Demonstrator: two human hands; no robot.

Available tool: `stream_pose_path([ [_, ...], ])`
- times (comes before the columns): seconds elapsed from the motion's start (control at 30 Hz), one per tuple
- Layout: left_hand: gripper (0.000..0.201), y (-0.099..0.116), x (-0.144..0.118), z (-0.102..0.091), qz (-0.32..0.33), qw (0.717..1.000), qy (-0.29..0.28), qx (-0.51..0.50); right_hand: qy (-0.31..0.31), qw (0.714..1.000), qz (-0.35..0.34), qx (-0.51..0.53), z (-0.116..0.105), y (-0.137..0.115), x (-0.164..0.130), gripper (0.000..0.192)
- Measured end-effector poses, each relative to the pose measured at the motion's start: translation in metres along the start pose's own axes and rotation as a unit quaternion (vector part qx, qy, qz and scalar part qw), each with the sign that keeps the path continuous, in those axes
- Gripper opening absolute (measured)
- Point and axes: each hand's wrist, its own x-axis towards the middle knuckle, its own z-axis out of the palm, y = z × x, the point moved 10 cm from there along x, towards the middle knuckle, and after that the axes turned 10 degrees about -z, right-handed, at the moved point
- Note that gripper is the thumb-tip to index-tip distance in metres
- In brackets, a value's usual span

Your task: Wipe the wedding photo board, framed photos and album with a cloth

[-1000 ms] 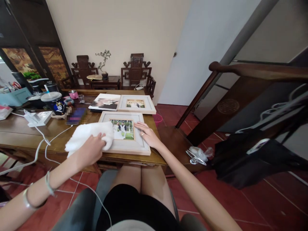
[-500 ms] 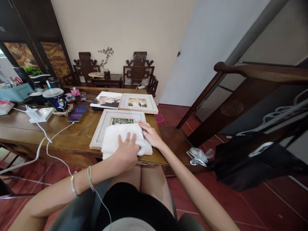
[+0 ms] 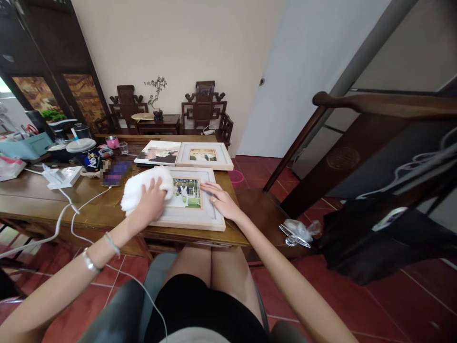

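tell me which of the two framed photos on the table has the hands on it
The nearer picture frame, at the table's front edge: the left hand presses a white cloth on it, the right hand rests flat. The far frame lies untouched.

Left hand (image 3: 152, 202) presses a white cloth (image 3: 144, 186) onto the upper left corner of the near frame (image 3: 189, 216), which lies flat at the table (image 3: 32, 200) edge. Right hand (image 3: 221, 202) lies flat, fingers spread, on the frame's right border, a ring on one finger. Just beyond lie a second frame (image 3: 205, 155) and, to its left, a photo book (image 3: 158, 152). Far left on the table: a power strip (image 3: 60, 176) with white cables, a lidded cup (image 3: 85, 153), a pink cup (image 3: 113, 141).
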Motion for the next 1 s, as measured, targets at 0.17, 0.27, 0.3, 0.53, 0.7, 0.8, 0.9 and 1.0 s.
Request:
stream_pose_path([
  [0.17, 0.032, -0.003, 0.052, -0.009, 0.036, 0.997, 0.072, -0.01, -0.004, 1.0, 0.001, -0.003, 0.0, 0.0, 0.0, 0.056],
  [0.27, 0.031, -0.004, 0.055, -0.006, 0.062, 0.996, 0.058, -0.001, -0.001, 1.0, 0.005, -0.002, -0.001, 0.002, -0.001, 0.057],
  [0.3, 0.032, -0.003, 0.051, -0.005, 0.068, 0.996, 0.053, 0.003, 0.0, 1.0, 0.006, -0.002, -0.001, 0.002, -0.001, 0.057],
  [0.53, 0.03, 0.01, -0.018, 0.0, 0.089, 0.995, -0.002, 0.037, 0.009, 1.0, 0.018, -0.005, -0.002, 0.005, -0.001, 0.057],
  [0.7, 0.03, 0.022, -0.072, -0.004, 0.078, 0.995, -0.044, 0.044, 0.015, 1.0, 0.01, -0.003, -0.002, 0.004, -0.001, 0.056],
  [0.8, 0.033, 0.024, -0.066, -0.003, 0.066, 0.997, -0.039, 0.022, 0.011, 1.0, 0.004, -0.002, -0.002, 0.003, -0.001, 0.056],
  [0.9, 0.037, 0.018, -0.025, 0.009, 0.049, 0.998, -0.031, -0.017, 0.007, 1.0, 0.005, 0.0, -0.002, 0.003, -0.002, 0.056],
  [1.0, 0.033, 0.006, 0.031, 0.02, 0.02, 0.999, -0.014, -0.048, 0.005, 1.0, 0.004, 0.003, -0.002, 0.003, -0.002, 0.057],
])
